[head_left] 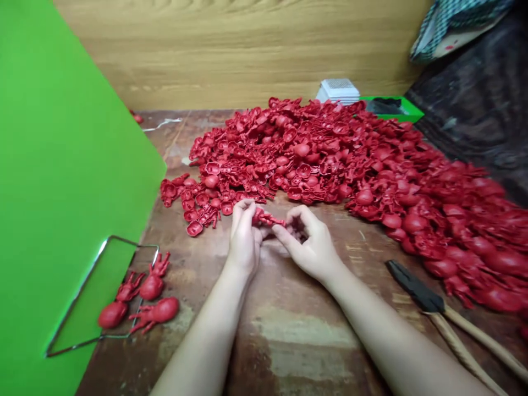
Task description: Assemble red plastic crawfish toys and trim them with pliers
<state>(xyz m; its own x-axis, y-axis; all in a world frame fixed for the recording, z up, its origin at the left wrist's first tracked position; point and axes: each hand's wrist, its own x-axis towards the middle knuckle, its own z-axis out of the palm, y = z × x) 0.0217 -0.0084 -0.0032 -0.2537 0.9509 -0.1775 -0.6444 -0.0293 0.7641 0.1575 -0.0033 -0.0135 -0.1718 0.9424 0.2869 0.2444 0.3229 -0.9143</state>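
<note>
a heap of red moulded pieces (301, 154) lies beyond our hands on the wooden table (289, 341), a green board (70, 165) to the left. our left grip (245, 242) is clamped on a small red piece (268, 218); our right grip (311, 245) curls just beside it, apart or together we cannot tell.

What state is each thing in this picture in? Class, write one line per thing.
Left hand: fingers pinching a red piece.
Right hand: curled, fingertips near that piece.
Pile of red pieces: heaped loosely on the table.
Three red pieces: lying apart from the pile, across a wire frame.
Tool: lying on the table, wooden handles nearly together.
</note>
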